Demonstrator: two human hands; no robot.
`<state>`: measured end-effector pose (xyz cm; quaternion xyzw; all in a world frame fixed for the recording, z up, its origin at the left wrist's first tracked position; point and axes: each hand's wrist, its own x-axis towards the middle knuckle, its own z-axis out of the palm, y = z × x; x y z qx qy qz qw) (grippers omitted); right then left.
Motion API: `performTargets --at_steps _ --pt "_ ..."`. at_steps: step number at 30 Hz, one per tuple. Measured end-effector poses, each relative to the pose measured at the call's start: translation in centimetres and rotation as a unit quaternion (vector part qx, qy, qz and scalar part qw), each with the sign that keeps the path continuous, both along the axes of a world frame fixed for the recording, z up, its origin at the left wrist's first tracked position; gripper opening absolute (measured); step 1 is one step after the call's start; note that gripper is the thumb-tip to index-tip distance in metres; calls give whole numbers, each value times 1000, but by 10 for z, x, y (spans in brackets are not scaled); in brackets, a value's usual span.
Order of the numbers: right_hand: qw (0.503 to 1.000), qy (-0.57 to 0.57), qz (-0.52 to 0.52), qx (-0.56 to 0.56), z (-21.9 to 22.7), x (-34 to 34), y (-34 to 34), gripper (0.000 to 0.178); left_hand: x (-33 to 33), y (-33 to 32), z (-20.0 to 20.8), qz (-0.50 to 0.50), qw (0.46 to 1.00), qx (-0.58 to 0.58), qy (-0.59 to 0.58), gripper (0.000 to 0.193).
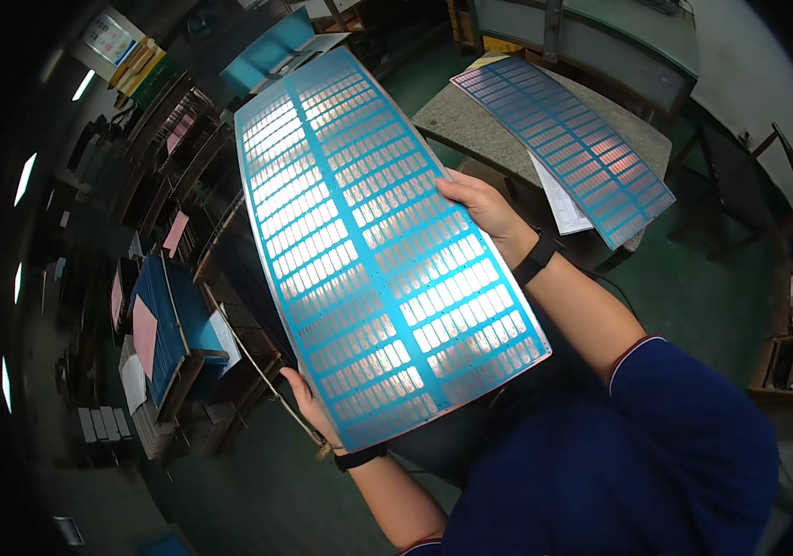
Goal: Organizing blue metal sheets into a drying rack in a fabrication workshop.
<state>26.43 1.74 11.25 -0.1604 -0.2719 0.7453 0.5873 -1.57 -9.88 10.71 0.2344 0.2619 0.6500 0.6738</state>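
Panel (368, 246) in both hands (491, 213), table (466, 130) beyond, green floor (702, 287)

Dim overall; strip lights (25, 179) at left; white glare across panel (380, 250); edges bent, corners black

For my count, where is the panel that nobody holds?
The panel lies upper right in the head view, on the table, beyond the right hand.

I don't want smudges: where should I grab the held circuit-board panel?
The circuit-board panel is broad and thin, shiny rows covering its face: probably pinch the long edges from both sides, like the left hand and right hand here.
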Motion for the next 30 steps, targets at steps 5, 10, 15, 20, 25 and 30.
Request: performTargets --at_steps 5,10,15,20,25,30 --pt "997 43 -53 32 -1 17 1 35 12 -20 -2 -1 985 112 -134 56" --pt "992 67 -103 39 -6 25 -4 38 69 -29 0 7 979 92 -180 57" --pt "982 56 -181 -12 5 24 -29 37 106 -29 2 30 998 -6 -61 46" --pt "980 20 -200 6 1 97 -28 28 53 -30 -25 40 994 -24 -97 34" --pt "949 52 -295 94 -7 210 -32 32 -7 -45 -49 92 991 -70 -67 30" --pt "928 -25 -370 34 18 223 -63 39 -59 -66 -50 183 972 -88 115 23"
